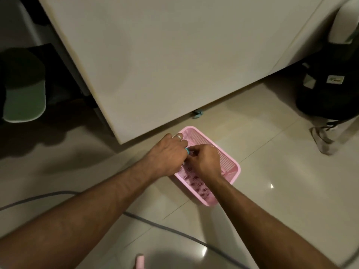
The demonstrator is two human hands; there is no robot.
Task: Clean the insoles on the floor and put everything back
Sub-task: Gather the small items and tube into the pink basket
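A pink perforated basket [223,152] lies on the tiled floor beside a large cream cabinet. Both my hands meet over its far end. My left hand [165,152] curls its fingers around a small object with a teal part [187,151], mostly hidden between the hands. My right hand [204,156] pinches something at the same spot; what it pinches is too covered to name. No insole is visible in the basket.
The cream cabinet [165,65] fills the upper middle. A green mat [25,101] lies at the left in shadow, a black bag [326,88] and a grey shoe [322,140] at the right. A grey cable [155,224] crosses the floor under my arms. A small teal scrap [198,114] sits at the cabinet's foot.
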